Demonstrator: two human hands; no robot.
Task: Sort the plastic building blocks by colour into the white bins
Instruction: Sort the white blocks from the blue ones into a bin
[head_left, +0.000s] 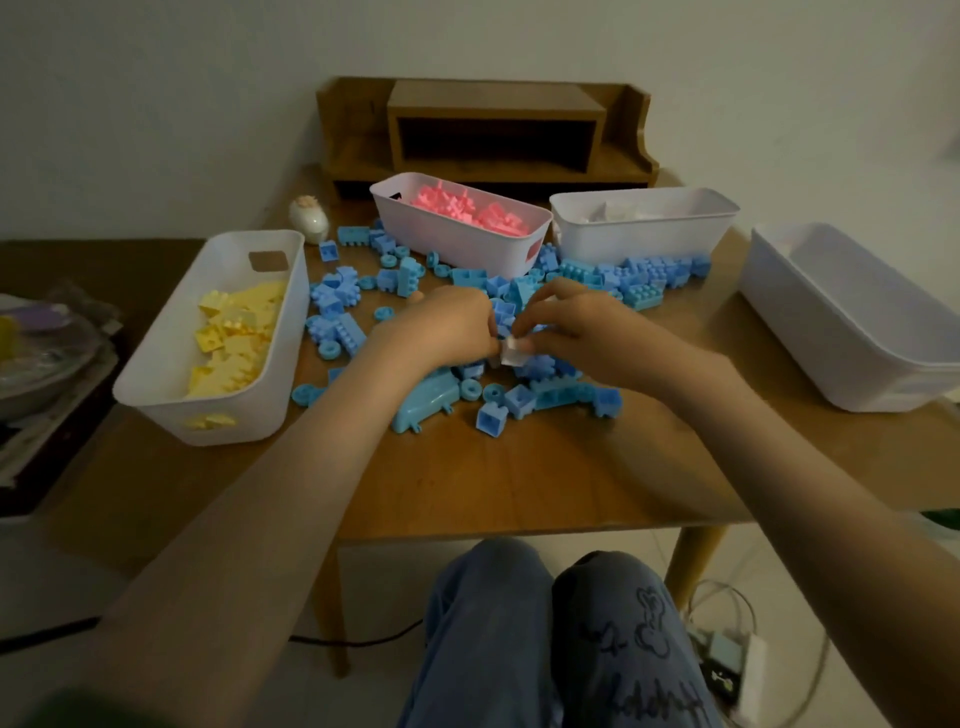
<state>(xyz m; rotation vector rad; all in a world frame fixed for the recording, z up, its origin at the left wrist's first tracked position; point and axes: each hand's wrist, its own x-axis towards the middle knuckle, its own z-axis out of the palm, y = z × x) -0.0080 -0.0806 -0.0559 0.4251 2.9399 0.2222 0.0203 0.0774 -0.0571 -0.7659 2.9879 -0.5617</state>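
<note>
Both hands pinching a white block (511, 357) over the blue blocks (337, 312).
Left hand (447, 325) and right hand (576, 327) fingers curled onto it, mid-worktop (493, 467). Risk: small grip, may slip into the blue pile; reaching the back bin (644, 241) could knock blocks.

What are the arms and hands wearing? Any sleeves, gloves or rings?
Both forearms are bare: no sleeves, no gloves. The left hand and right hand show no rings, and the wrists no watch or bracelet. A green blur in the bottom left corner might be a sleeve; I cannot tell.
</note>
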